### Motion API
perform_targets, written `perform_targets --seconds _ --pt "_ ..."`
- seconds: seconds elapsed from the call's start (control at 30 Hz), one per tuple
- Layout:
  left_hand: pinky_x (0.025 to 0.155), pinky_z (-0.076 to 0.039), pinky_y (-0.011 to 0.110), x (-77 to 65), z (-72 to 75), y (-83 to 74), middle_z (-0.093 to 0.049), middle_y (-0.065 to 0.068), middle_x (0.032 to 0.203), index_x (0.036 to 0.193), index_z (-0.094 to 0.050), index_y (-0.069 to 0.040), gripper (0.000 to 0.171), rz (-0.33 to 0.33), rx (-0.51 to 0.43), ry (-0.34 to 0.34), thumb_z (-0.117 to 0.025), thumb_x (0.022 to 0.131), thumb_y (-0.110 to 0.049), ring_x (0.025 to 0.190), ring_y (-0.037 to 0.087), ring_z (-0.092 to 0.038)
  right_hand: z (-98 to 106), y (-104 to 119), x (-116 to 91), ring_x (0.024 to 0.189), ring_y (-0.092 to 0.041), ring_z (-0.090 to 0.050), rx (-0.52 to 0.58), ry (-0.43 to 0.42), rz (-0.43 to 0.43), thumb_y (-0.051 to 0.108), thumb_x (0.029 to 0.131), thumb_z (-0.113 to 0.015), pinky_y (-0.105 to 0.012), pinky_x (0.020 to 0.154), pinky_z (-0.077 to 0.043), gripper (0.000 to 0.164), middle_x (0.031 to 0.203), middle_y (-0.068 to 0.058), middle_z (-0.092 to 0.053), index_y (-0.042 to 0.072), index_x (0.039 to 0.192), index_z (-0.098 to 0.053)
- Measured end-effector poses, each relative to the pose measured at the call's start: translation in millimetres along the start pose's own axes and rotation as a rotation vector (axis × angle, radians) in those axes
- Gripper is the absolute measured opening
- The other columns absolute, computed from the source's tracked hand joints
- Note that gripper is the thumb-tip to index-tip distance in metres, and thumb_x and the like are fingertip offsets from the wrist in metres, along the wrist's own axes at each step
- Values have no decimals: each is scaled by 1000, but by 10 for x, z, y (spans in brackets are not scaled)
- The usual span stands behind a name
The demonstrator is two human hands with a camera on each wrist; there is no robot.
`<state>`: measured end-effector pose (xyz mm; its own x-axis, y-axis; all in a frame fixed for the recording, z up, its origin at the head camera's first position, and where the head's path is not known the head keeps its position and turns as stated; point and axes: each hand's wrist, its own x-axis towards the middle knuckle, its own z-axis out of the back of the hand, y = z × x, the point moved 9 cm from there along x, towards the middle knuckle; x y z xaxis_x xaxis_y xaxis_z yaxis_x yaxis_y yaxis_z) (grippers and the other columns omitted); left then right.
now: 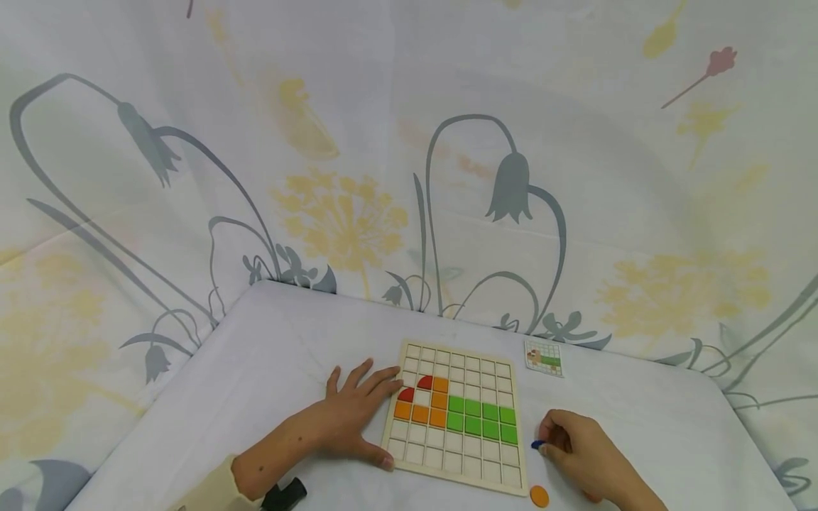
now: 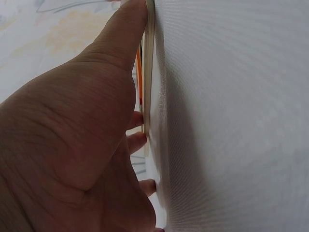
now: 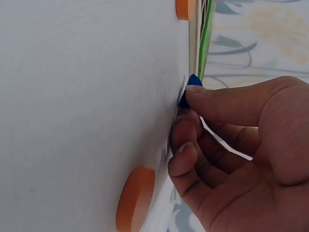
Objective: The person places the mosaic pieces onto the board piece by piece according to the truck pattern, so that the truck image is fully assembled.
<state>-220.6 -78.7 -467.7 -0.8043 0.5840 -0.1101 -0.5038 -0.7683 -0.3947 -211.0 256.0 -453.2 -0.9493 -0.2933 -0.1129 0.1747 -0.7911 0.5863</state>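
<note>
A pale wooden grid board [image 1: 424,454] lies on the white table, several of its squares filled with green tiles [image 1: 473,416], orange tiles [image 1: 420,414] and two red curved tiles [image 1: 424,382]. My left hand [image 1: 348,419] is spread at the board's left side, thumb and fingertips touching its edge; the left wrist view shows the thumb along that edge. Right of the board, my right hand [image 1: 578,451] pinches a small blue piece [image 3: 194,80] between thumb and finger, close over the tabletop. A round orange disc [image 1: 540,496] lies near the board's lower right corner.
Behind the board's right corner lies a small pattern card [image 1: 544,357]. Another orange piece [image 3: 136,200] is beneath the right hand. A black object [image 1: 285,495] sits by the left wrist. Flower-printed fabric [image 1: 383,142] rises behind the table.
</note>
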Motion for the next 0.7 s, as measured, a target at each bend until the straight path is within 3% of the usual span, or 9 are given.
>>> perform_targets --seconds 0.13,0.4,0.7 --pt "114 -10 87 1 -5 4 -17 -2 177 166 -33 -25 117 3 -5 8 -77 73 -83 162 44 -9 1 56 33 67 -6 -51 10 -10 0 2 90 -79 -23 61 -46 18 77 5 -58 13 93 -65" --pt "114 -10 87 -5 -1 6 -17 -2 178 166 -33 -25 118 3 -10 8 -77 73 -83 162 44 -9 -44 457 192 70 -3 -53 82 -61 194 1 93 -77 -23 62 -48 17 83 8 -63 15 95 -67" --pt "114 -11 87 -14 9 -6 -16 -1 178 166 -32 -24 118 -11 -11 -9 -78 74 -81 162 46 -9 -242 858 455 68 -4 -57 107 -87 273 -3 92 -75 -25 61 -52 21 87 9 -68 17 94 -69"
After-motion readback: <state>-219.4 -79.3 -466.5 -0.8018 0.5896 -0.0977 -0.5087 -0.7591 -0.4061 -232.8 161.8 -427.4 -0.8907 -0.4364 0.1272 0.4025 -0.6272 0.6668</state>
